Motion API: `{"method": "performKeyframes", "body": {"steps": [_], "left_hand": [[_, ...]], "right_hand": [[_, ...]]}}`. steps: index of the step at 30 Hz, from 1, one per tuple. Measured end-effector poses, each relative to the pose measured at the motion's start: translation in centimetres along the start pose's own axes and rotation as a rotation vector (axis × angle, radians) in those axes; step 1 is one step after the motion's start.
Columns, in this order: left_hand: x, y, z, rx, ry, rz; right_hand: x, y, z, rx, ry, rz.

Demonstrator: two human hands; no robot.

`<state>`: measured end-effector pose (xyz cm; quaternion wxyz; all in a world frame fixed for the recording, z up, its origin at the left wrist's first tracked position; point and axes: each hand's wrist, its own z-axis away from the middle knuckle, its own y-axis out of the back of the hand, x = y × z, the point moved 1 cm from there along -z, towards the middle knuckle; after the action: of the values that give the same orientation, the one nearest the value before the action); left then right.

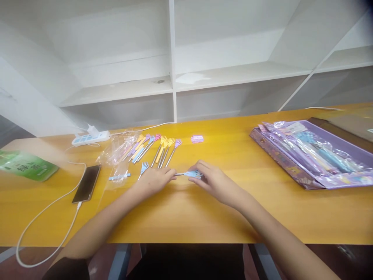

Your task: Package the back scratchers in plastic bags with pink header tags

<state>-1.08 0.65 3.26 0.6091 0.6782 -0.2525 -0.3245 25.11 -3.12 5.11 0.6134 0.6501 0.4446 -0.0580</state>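
Between my hands, a back scratcher (190, 174) with a light blue claw head and a thin metal rod lies sideways just over the table. My left hand (155, 181) is closed round the rod end, hiding most of it. The fingers of my right hand (214, 181) pinch the blue claw head. Past my left hand lies another blue back scratcher (144, 168), its rod partly covered. Several yellow, purple, pink and blue back scratchers (166, 143) lie in a row behind it. A small stack of purple labels (197, 139) sits farther back.
At right stands a purple box (305, 184) of plastic-wrapped pieces. Clear plastic wrappers (116, 149) and a blue strip (119, 177) lie at left. A phone (86, 184) on a white cable, a power strip (91, 138) and a green pouch (29, 165) are there too. White shelves (175, 85) rise behind.
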Motion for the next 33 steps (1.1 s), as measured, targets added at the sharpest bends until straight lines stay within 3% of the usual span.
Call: {"method": "performKeyframes", "body": {"steps": [3, 7, 10, 15, 22, 25, 28, 30, 33], "left_hand": [[0.4, 0.8, 0.7, -0.009, -0.024, 0.027], [1.2, 1.3, 0.6, 0.018, -0.053, 0.017], [1.7, 1.4, -0.1, 0.081, -0.060, -0.015], [2.4, 1.8, -0.9, 0.209, -0.070, -0.042], [2.4, 1.3, -0.8, 0.288, -0.074, -0.052], [1.2, 1.3, -0.4, 0.347, -0.123, -0.072], [-1.5, 1.8, 1.1, 0.393, -0.144, -0.128], [-4.1, 2.2, 3.0, 0.394, -0.136, -0.179], [-7.8, 2.7, 6.3, 0.346, -0.114, -0.202]], "right_hand": [[0.8, -0.1, 0.5, -0.002, -0.050, -0.199], [1.7, -1.9, 0.3, 0.015, -0.289, -0.584], [1.8, -3.3, 0.0, 0.034, -0.390, -0.863], [1.7, -5.1, -0.1, 0.093, -0.417, -1.304], [0.7, -6.2, 0.3, 0.251, -0.414, -1.584], [0.2, -4.6, 0.9, 0.333, -0.366, -1.673], [1.3, -0.8, 2.9, 0.497, -0.368, -1.690], [3.1, 2.6, 5.1, 0.708, -0.422, -1.640], [6.4, 7.7, 9.3, 1.156, -0.505, -1.446]]}}
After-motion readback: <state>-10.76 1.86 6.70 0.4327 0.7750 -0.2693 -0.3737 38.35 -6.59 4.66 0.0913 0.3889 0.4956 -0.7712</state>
